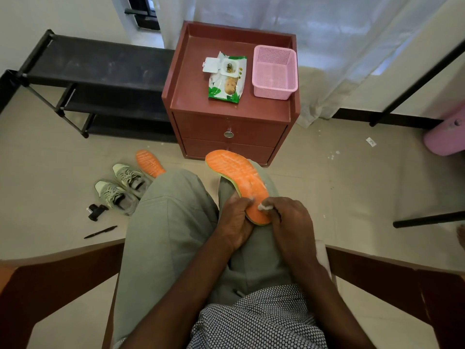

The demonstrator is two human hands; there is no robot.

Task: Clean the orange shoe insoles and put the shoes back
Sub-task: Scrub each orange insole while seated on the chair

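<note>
An orange insole (237, 176) lies along my right thigh, toe end pointing away. My left hand (235, 220) grips its heel end from the left. My right hand (289, 217) pinches a small white wipe (263, 207) against the insole's heel area. A second orange insole (149, 162) lies on the floor, partly hidden behind my left knee. Two grey lace-up shoes (120, 188) stand side by side on the floor to the left of my legs.
A red-brown nightstand (181, 96) ahead carries an open pack of wet wipes (226, 76) and a pink basket (274, 71). A black shoe rack (95, 71) stands left. A pen (100, 232) and a small black object (95, 211) lie on the floor. Chair arms flank me.
</note>
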